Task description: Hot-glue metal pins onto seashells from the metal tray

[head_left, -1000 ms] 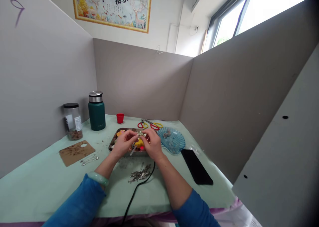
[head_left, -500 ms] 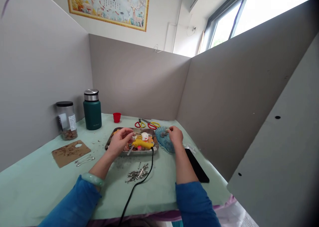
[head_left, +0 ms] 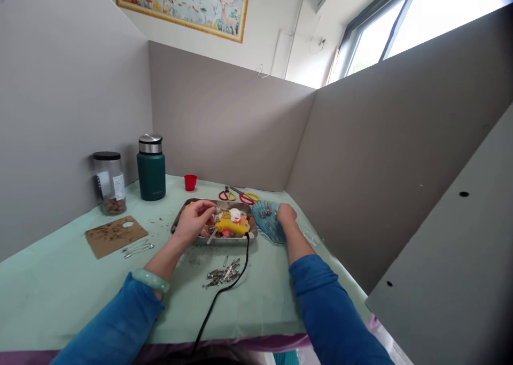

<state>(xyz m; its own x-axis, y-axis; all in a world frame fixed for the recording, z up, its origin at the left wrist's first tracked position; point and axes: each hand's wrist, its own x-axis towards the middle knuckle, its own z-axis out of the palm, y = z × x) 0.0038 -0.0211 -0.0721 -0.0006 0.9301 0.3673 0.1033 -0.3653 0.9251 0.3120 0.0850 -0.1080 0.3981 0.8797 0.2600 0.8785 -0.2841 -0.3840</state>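
My left hand [head_left: 197, 218] is above the left part of a metal tray [head_left: 208, 241], its thumb and fingertips pinched together on something small that I cannot make out. In the tray a yellow glue gun [head_left: 231, 226] rests on small colourful pieces. At the right edge of a blue shell-shaped dish [head_left: 269, 227] is my right hand [head_left: 286, 214], its fingers curled and mostly hidden behind the back of the hand. Small metal items [head_left: 265, 212] lie in the dish. A pile of metal pins [head_left: 223, 274] sits in front of the tray, beside the black cord [head_left: 218, 296].
Scissors [head_left: 249, 197] and a red cup [head_left: 190, 182] stand behind the tray. A green flask [head_left: 151, 167], a clear jar [head_left: 110, 184], brown cardboard [head_left: 116, 237] and large safety pins [head_left: 138, 248] are at the left. Grey partitions [head_left: 224, 119] surround the table.
My right hand has moved right and its fingers have turned out of sight. My left hand stays over the tray, still pinched. The view has shifted slightly.
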